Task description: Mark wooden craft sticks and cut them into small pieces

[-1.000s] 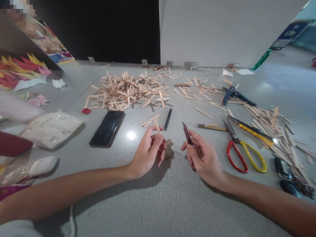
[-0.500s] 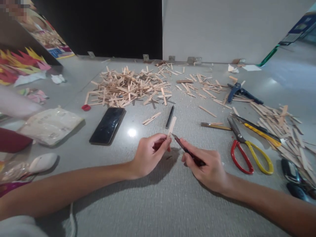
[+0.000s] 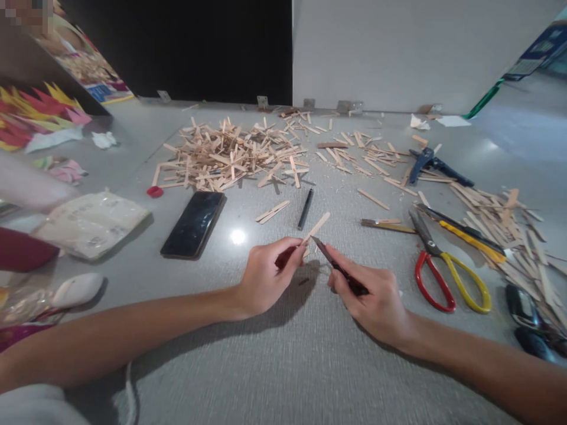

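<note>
My left hand (image 3: 266,277) pinches a thin wooden stick (image 3: 317,227) that points up and to the right. My right hand (image 3: 376,298) grips a dark utility knife (image 3: 334,264), and its blade tip touches the stick close to my left fingers. Both hands hover just above the grey table (image 3: 283,354).
A big heap of wooden sticks (image 3: 230,156) lies at the back, with more sticks (image 3: 500,224) on the right. A black phone (image 3: 194,224), a black pen (image 3: 305,208), red-and-yellow scissors (image 3: 443,271), blue pliers (image 3: 432,165) and a plastic packet (image 3: 88,221) lie around. Another person's arm (image 3: 26,189) reaches in at the left.
My hands have come together: the knife swung left and down until its tip met the stick, and the stick tilted further to the right.
</note>
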Available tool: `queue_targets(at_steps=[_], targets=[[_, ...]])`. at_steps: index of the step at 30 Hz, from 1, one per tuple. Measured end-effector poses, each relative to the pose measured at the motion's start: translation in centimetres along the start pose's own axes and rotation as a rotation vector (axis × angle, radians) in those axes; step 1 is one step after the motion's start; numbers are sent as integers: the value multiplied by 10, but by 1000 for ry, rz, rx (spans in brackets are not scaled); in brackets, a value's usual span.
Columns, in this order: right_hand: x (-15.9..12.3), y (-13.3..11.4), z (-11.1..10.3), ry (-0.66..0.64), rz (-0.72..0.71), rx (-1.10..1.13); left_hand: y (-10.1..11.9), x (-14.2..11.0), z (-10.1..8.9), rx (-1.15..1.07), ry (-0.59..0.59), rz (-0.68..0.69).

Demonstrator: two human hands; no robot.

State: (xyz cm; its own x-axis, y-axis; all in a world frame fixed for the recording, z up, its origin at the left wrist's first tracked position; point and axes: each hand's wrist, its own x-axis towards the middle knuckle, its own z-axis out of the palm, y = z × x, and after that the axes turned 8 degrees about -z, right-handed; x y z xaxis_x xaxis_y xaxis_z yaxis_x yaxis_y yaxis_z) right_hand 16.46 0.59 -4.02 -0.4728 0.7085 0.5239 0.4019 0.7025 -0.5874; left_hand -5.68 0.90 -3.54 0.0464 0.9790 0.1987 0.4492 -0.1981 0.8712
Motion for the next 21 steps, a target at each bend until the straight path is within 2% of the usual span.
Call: queue_targets(at_steps=[5, 8, 13, 21], targets=[[-2, -1, 2, -14, -25, -54, -3, 1, -2, 114, 19, 68], [-2, -3, 1, 3, -4, -5, -2, 2, -3, 48, -14, 2], [-2, -8, 1, 50, 137, 97, 0, 5, -4, -81, -36, -98], [2, -8, -1, 46, 121, 78, 2, 5, -5, -14, -31, -21]])
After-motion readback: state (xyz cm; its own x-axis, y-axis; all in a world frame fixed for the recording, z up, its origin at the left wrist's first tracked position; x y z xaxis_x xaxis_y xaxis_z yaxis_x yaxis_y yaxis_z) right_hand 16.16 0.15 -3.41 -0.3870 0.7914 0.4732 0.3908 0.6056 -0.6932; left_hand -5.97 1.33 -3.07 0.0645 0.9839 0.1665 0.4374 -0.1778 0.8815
